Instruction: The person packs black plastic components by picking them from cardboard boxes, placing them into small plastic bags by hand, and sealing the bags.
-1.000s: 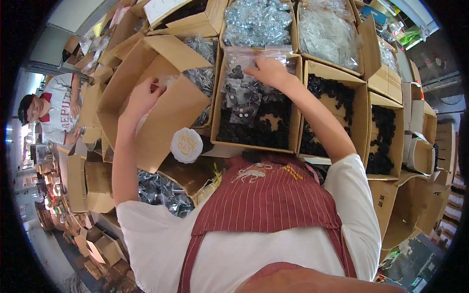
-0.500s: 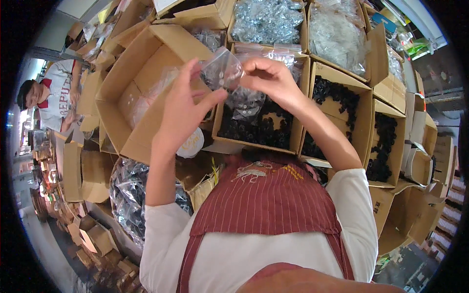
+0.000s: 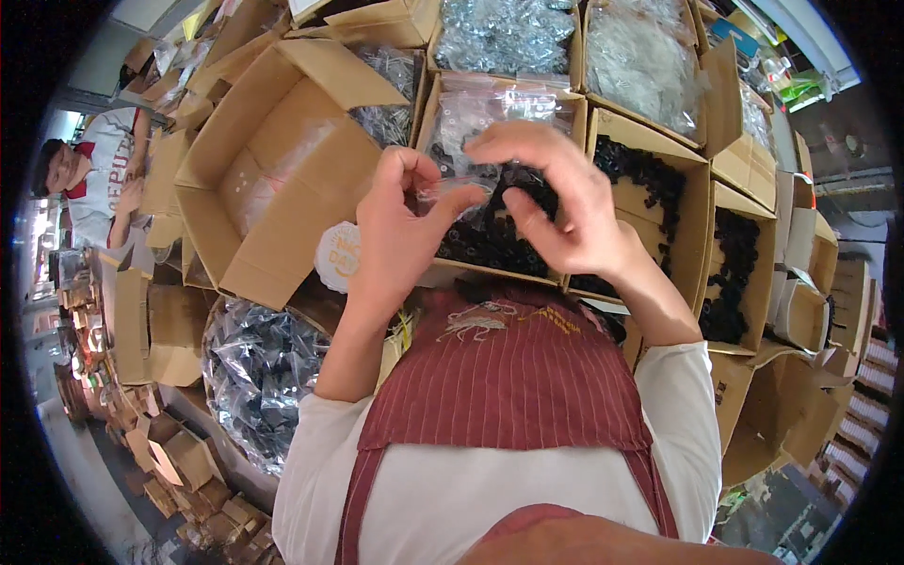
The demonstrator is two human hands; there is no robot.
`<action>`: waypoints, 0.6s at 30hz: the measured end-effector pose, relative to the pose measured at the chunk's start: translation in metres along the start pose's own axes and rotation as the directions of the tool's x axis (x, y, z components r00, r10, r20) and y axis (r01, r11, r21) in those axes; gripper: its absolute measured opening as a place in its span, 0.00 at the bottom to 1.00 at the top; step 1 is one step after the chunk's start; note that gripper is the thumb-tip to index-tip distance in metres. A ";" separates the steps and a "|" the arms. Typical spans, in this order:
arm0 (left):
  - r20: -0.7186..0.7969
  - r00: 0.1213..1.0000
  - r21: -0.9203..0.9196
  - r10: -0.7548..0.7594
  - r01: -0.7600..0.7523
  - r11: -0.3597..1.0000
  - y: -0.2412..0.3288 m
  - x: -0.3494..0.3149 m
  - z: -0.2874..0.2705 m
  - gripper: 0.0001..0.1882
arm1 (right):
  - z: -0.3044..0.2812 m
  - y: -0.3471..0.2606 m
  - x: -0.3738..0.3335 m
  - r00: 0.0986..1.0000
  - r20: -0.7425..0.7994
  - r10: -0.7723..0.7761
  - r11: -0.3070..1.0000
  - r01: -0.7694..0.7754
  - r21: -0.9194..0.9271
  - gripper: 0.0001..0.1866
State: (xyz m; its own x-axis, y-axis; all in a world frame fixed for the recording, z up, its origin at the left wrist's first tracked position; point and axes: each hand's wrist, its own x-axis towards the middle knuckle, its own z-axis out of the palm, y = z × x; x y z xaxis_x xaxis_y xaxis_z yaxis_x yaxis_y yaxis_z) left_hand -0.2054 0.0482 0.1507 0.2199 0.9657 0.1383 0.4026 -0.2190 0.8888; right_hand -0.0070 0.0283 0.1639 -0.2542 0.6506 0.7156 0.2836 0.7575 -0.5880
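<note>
Over the box of black parts, my left hand (image 3: 400, 217) is closed with thumb and fingers on the edge of a small clear plastic bag (image 3: 454, 186). Part of that bag is hidden by my fingers. To its right, my right hand (image 3: 570, 193) has its fingers curved and thumb apart, with nothing visible between them. Small black plastic parts (image 3: 504, 247) lie in the cardboard box (image 3: 576, 169) below both hands. More clear bags (image 3: 490, 104), some with small pale pieces inside, lie at the far end of this box.
An open carton (image 3: 254, 188) with clear bags stands left; a round white label (image 3: 338, 256) is beside it. Boxes of black parts (image 3: 730, 282) stand right. Bagged silvery pieces (image 3: 508, 38) fill a far box. Filled bags (image 3: 259, 377) lie lower left. Another person (image 3: 104, 179) is at far left.
Both hands have come down toward the black parts. My right hand has let go of the small bag and opened; my left hand keeps it.
</note>
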 end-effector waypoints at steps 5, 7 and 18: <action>0.042 0.999 -0.048 0.004 -0.002 0.999 0.003 -0.002 0.014 0.25 | 0.006 0.008 -0.015 0.991 0.126 -0.037 0.998 0.043 -0.042 0.30; 0.043 0.999 0.002 -0.003 0.003 1.000 -0.002 -0.004 0.018 0.28 | 0.007 0.006 -0.017 0.990 0.139 -0.011 0.996 0.023 -0.081 0.30; 0.150 0.987 -0.100 0.055 -0.041 0.994 -0.016 -0.014 0.037 0.29 | 0.005 0.012 -0.034 0.962 0.264 0.064 0.940 0.031 -0.341 0.20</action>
State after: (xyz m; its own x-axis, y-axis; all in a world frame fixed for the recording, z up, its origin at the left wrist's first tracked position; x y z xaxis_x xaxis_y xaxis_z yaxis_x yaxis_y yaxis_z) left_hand -0.1823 0.0333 0.1184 0.3728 0.9201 0.1203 0.3028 -0.2432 0.9215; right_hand 0.0006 0.0156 0.1309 -0.4708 0.6890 0.5510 0.5738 0.7136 -0.4021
